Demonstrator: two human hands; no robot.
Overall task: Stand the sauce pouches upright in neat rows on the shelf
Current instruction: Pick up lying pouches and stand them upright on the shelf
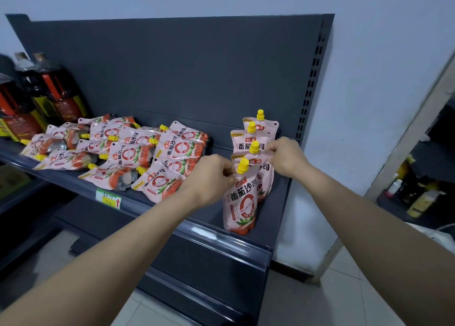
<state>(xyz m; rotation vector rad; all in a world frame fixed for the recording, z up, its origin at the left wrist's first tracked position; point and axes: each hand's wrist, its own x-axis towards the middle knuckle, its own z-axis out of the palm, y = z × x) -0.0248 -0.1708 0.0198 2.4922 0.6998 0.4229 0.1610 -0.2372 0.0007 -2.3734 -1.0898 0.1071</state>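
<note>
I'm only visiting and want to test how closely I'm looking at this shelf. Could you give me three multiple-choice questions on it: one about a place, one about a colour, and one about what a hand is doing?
1. Where on the shelf do the upright pouches stand?
A) at its right end
B) at its left end
C) on the floor below it

2. What colour are their caps?
A) red
B) yellow
C) green

3. What is the left hand doing?
A) lying flat on the shelf
B) hanging loose at the person's side
C) pinching the front pouch at its top

Answers:
1 A: all four stand in a line at the right end.
2 B: every spout cap is yellow.
3 C: its fingers curl on the top corner beside the cap.
</note>
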